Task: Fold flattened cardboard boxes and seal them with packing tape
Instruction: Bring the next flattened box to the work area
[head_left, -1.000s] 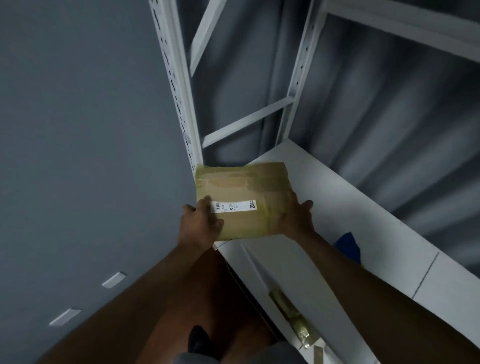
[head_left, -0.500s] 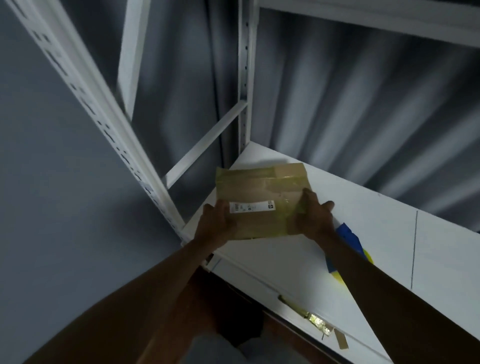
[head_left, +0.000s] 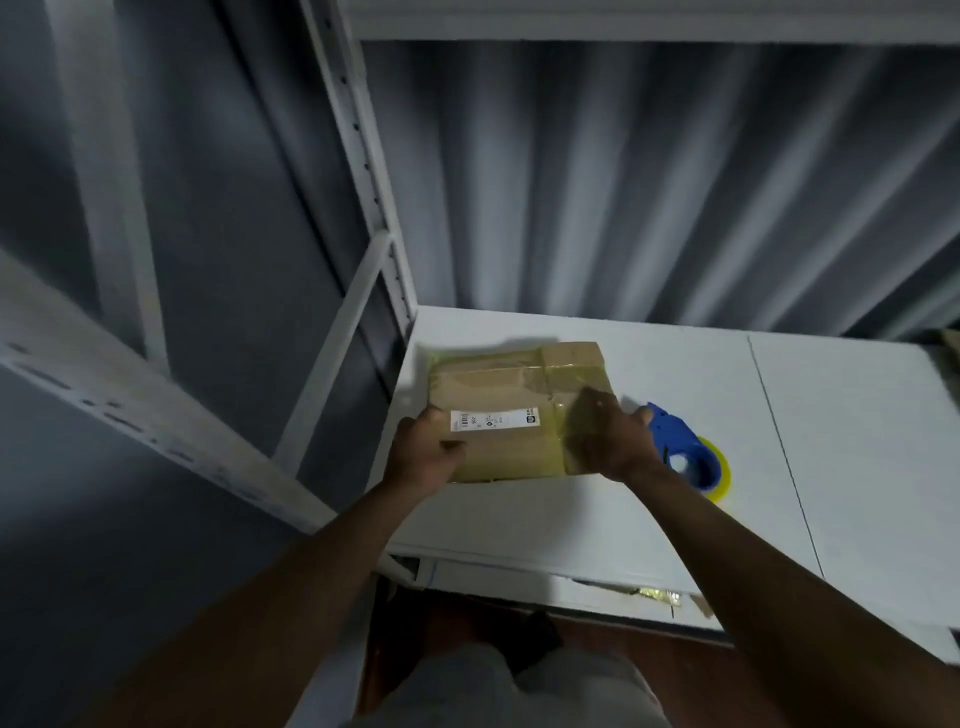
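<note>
Box (head_left: 506, 410), taped: gripped by my left hand (head_left: 423, 454) and right hand (head_left: 608, 441), at shelf's (head_left: 675, 519) back-left corner; tape dispenser (head_left: 685, 452) beside.

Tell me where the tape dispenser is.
The tape dispenser lies on the white shelf, just right of the right hand and the box.

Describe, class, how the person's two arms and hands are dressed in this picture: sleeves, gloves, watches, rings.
The left hand and the right hand are both bare, with no gloves. Both forearms are uncovered as far as the frame shows, with no sleeves in view. No watch, bracelet or ring shows, though the picture is dim and slightly blurred.
</note>
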